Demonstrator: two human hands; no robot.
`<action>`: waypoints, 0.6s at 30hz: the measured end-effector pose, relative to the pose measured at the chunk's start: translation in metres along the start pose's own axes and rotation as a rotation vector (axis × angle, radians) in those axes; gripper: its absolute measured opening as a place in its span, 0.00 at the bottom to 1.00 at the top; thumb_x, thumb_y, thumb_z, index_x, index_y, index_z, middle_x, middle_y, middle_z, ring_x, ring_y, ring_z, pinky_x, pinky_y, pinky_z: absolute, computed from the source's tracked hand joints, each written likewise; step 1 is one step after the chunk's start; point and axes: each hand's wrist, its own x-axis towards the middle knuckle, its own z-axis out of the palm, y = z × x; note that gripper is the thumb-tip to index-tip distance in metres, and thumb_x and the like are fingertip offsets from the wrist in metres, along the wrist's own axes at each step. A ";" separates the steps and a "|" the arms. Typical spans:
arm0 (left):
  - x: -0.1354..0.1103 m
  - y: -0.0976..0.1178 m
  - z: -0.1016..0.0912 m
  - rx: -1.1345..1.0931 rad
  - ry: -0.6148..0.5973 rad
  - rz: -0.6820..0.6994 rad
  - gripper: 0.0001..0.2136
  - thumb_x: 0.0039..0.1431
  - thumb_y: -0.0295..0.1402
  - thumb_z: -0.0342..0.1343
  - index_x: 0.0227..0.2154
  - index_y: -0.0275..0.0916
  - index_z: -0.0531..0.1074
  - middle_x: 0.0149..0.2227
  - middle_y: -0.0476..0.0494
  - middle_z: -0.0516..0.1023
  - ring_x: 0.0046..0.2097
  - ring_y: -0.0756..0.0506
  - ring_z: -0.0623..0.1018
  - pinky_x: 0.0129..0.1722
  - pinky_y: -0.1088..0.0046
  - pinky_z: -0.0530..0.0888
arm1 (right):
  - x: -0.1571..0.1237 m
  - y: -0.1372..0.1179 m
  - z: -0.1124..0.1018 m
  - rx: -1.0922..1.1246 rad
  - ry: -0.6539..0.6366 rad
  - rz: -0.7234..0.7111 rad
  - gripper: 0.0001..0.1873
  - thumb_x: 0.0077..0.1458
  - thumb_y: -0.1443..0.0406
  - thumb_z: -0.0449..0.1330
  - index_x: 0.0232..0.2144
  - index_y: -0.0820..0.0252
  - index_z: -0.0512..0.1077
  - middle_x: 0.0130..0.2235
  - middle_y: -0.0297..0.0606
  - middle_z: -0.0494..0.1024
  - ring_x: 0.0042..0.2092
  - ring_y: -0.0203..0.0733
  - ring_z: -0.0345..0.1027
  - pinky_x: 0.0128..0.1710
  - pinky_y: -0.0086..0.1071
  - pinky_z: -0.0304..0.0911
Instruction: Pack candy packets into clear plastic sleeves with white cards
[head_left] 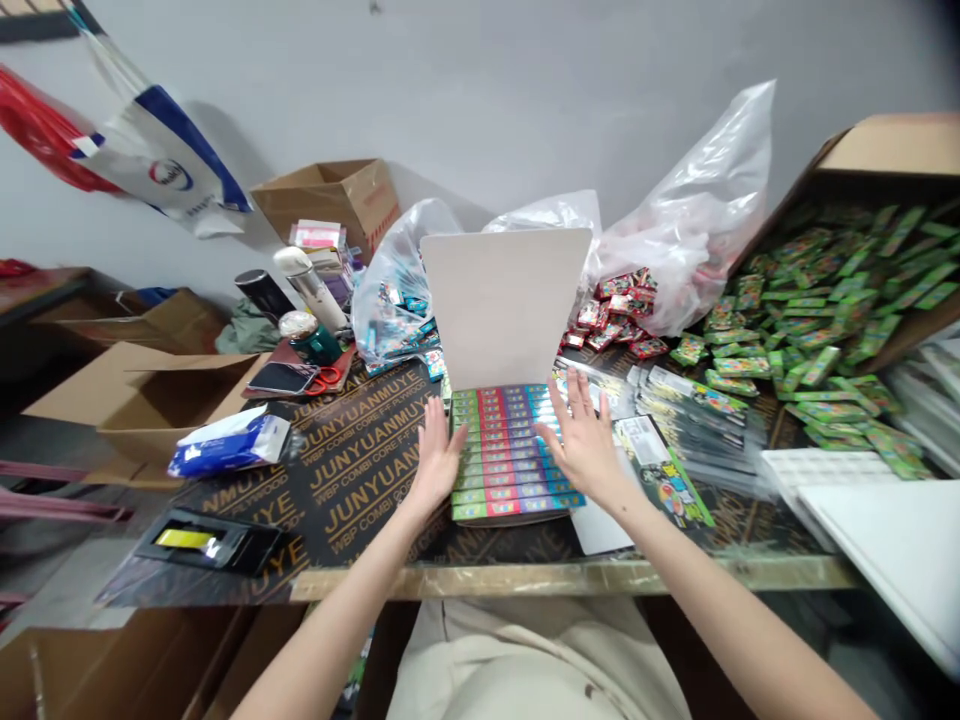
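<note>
In front of me stands a display box with its plain white lid (506,310) raised. Rows of small colourful packets (510,455), banded green, red, purple and blue, fill it. My left hand (439,455) lies along the box's left side, fingers stretched out, close to or touching the packet ends. On the opposite side my right hand (585,440) is spread with the thumb near the packets' right ends. Neither hand grips anything. A white sheet or card (600,525) lies partly under my right forearm.
Clear bags of blue packets (401,320) and red packets (619,310) stand behind the box. Green packets (817,320) spill from a carton at right. Flat printed sleeves (690,420) lie nearby. Left are scissors (324,378), a phone (281,377), a wipes pack (232,440) and a black tray (210,540).
</note>
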 end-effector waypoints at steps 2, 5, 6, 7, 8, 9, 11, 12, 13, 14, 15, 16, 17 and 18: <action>-0.006 0.006 -0.002 0.149 -0.030 0.127 0.29 0.60 0.46 0.38 0.61 0.41 0.39 0.64 0.39 0.41 0.63 0.40 0.41 0.59 0.48 0.42 | -0.005 -0.012 -0.004 -0.122 -0.068 -0.120 0.33 0.58 0.52 0.44 0.61 0.58 0.43 0.63 0.44 0.43 0.63 0.52 0.29 0.58 0.56 0.30; 0.002 0.013 -0.008 0.187 -0.095 0.231 0.25 0.59 0.47 0.39 0.57 0.43 0.53 0.62 0.41 0.50 0.63 0.40 0.45 0.58 0.46 0.36 | -0.014 -0.028 0.001 -0.201 -0.147 -0.147 0.32 0.57 0.50 0.44 0.60 0.58 0.47 0.62 0.46 0.47 0.63 0.54 0.34 0.57 0.57 0.31; 0.012 0.015 -0.015 0.140 -0.022 0.183 0.24 0.60 0.47 0.37 0.56 0.43 0.55 0.62 0.41 0.51 0.63 0.40 0.46 0.58 0.47 0.35 | -0.018 -0.033 0.003 -0.205 -0.145 -0.145 0.32 0.57 0.50 0.44 0.60 0.57 0.48 0.62 0.46 0.46 0.63 0.54 0.34 0.57 0.57 0.30; 0.025 0.018 -0.024 0.057 0.097 0.106 0.24 0.61 0.47 0.34 0.56 0.41 0.54 0.62 0.41 0.50 0.63 0.42 0.46 0.59 0.49 0.36 | -0.022 -0.038 0.006 -0.194 -0.143 -0.157 0.31 0.57 0.50 0.44 0.60 0.55 0.48 0.63 0.44 0.45 0.63 0.54 0.34 0.57 0.57 0.30; 0.042 0.022 -0.035 -0.058 0.245 0.012 0.26 0.61 0.47 0.30 0.57 0.39 0.52 0.63 0.40 0.48 0.63 0.43 0.45 0.59 0.51 0.37 | -0.025 -0.042 0.008 -0.166 -0.151 -0.184 0.31 0.57 0.50 0.45 0.59 0.53 0.49 0.63 0.43 0.45 0.63 0.54 0.34 0.57 0.57 0.31; 0.059 0.026 -0.049 -0.208 0.366 -0.060 0.28 0.62 0.46 0.24 0.59 0.36 0.46 0.63 0.38 0.45 0.63 0.45 0.43 0.60 0.56 0.41 | -0.029 -0.046 0.009 -0.118 -0.174 -0.218 0.30 0.56 0.49 0.45 0.59 0.51 0.51 0.63 0.41 0.47 0.63 0.54 0.35 0.57 0.57 0.31; 0.092 0.039 -0.079 -0.563 0.320 -0.035 0.31 0.59 0.43 0.10 0.59 0.27 0.35 0.63 0.33 0.40 0.63 0.45 0.43 0.59 0.59 0.47 | -0.036 -0.047 0.008 0.033 -0.234 -0.257 0.28 0.57 0.49 0.42 0.56 0.50 0.56 0.61 0.40 0.51 0.62 0.53 0.41 0.57 0.56 0.34; 0.104 0.045 -0.093 -0.610 0.253 0.004 0.35 0.56 0.41 0.04 0.59 0.24 0.38 0.62 0.31 0.47 0.62 0.44 0.50 0.56 0.58 0.54 | -0.040 -0.045 0.005 0.140 -0.240 -0.235 0.27 0.58 0.49 0.40 0.55 0.50 0.59 0.60 0.40 0.55 0.61 0.52 0.45 0.57 0.55 0.37; 0.110 0.052 -0.105 -0.659 0.195 0.045 0.38 0.54 0.41 0.02 0.58 0.24 0.43 0.58 0.32 0.57 0.59 0.43 0.58 0.53 0.58 0.58 | -0.043 -0.040 -0.001 0.270 -0.217 -0.178 0.28 0.58 0.48 0.37 0.53 0.51 0.62 0.59 0.40 0.58 0.59 0.51 0.49 0.57 0.53 0.40; 0.110 0.058 -0.115 -0.696 0.090 0.109 0.42 0.52 0.41 0.00 0.57 0.23 0.48 0.52 0.33 0.67 0.55 0.42 0.65 0.50 0.57 0.62 | -0.047 -0.033 -0.008 0.421 -0.169 -0.089 0.31 0.58 0.48 0.33 0.51 0.53 0.65 0.56 0.42 0.62 0.57 0.49 0.54 0.55 0.51 0.45; 0.103 0.063 -0.123 -0.708 -0.033 0.173 0.45 0.51 0.41 -0.01 0.55 0.23 0.54 0.44 0.36 0.74 0.49 0.42 0.72 0.47 0.58 0.65 | -0.052 -0.023 -0.016 0.584 -0.109 0.022 0.35 0.58 0.48 0.29 0.48 0.55 0.68 0.52 0.43 0.67 0.53 0.48 0.60 0.53 0.48 0.52; 0.091 0.066 -0.127 -0.703 -0.175 0.239 0.47 0.51 0.42 0.00 0.52 0.23 0.60 0.36 0.39 0.77 0.43 0.43 0.75 0.46 0.57 0.66 | -0.058 -0.013 -0.025 0.746 -0.061 0.145 0.40 0.57 0.47 0.26 0.45 0.58 0.71 0.47 0.46 0.72 0.48 0.48 0.65 0.48 0.45 0.58; 0.075 0.068 -0.128 -0.662 -0.316 0.305 0.47 0.52 0.45 0.02 0.48 0.25 0.65 0.30 0.42 0.77 0.38 0.44 0.77 0.46 0.57 0.66 | -0.066 -0.002 -0.033 0.893 -0.043 0.266 0.44 0.55 0.46 0.23 0.40 0.60 0.73 0.41 0.47 0.75 0.42 0.47 0.68 0.42 0.42 0.63; 0.055 0.068 -0.126 -0.574 -0.428 0.359 0.46 0.54 0.48 0.07 0.45 0.28 0.70 0.27 0.43 0.77 0.36 0.45 0.77 0.47 0.55 0.65 | -0.074 0.009 -0.039 1.011 -0.073 0.369 0.46 0.53 0.44 0.22 0.36 0.61 0.74 0.35 0.48 0.76 0.36 0.46 0.70 0.35 0.40 0.64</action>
